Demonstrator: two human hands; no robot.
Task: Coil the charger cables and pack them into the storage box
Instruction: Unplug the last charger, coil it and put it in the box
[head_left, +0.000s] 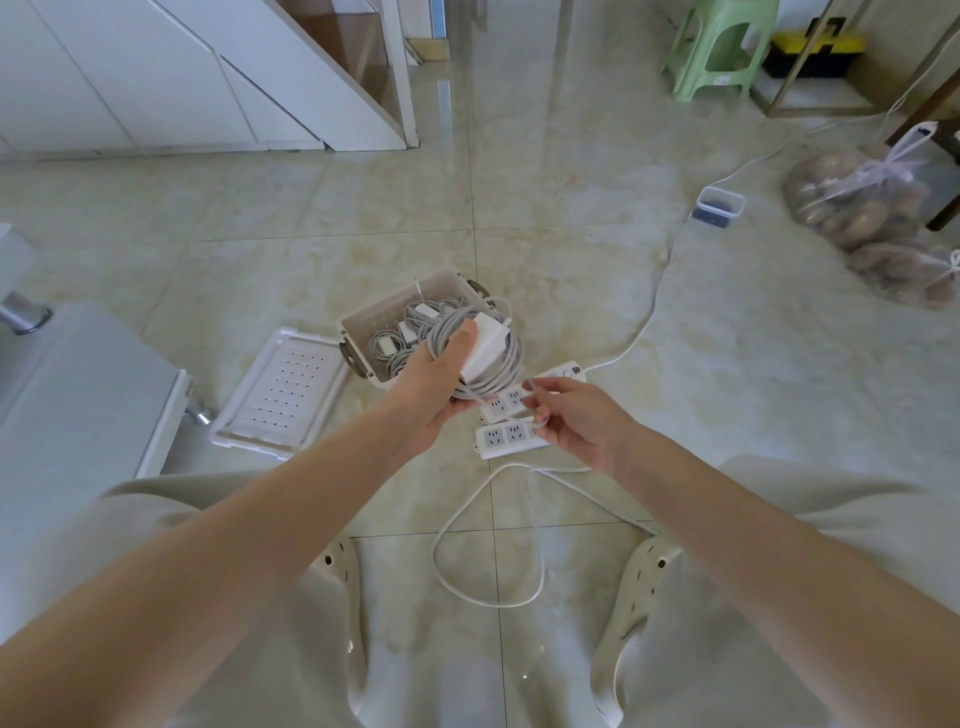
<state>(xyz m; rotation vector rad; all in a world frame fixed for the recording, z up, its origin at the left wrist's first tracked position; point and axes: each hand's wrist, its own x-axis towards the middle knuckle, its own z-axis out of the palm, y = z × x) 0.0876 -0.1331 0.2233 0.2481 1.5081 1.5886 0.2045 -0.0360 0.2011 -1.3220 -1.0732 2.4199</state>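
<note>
Past both forearms (260, 519), gripping grey coil (501, 366) and adapter (485, 340) in left hand (434, 387), over box (387, 306) at its 4 o'clock rim, seemingly ready for dropping in. Pinching loose tail (536, 415) in right hand (579, 423), probably to tuck the last turn. Inside box, packed coils (387, 345). Lid (283, 389) off at 8 o'clock, strips (506, 439) at 5 o'clock, bare floor (519, 249) beyond 12.

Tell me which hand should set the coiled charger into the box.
Left: the left hand grips the coiled charger right by the storage box; the right hand only pinches its loose end.
</note>
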